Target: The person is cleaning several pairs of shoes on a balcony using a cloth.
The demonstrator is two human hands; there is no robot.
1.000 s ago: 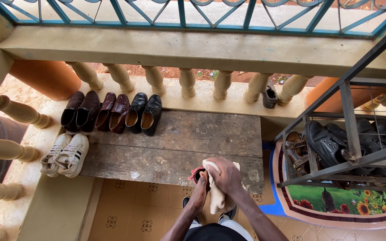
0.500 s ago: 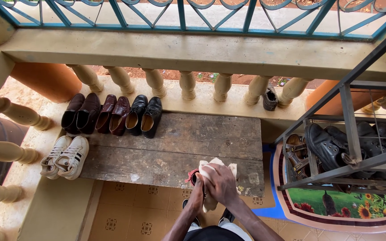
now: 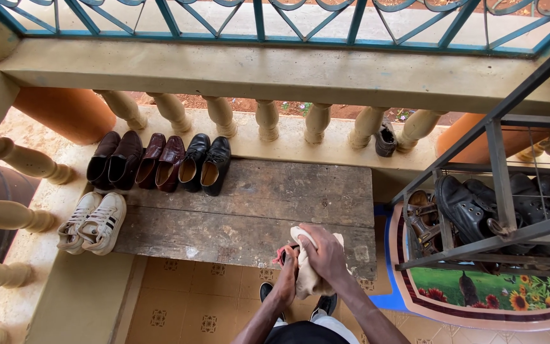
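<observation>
Right hand (image 3: 326,255), clamped on a cream cotton cloth (image 3: 310,280), has slid back down over the small dark red-trimmed shoe (image 3: 286,255) gripped by left hand (image 3: 286,280) at the weathered wooden bench (image 3: 249,210) edge: wiping continues

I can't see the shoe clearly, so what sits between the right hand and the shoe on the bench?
A pale cloth lies under the right hand, covering the small shoe that the left hand steadies at the wooden bench edge.
</observation>
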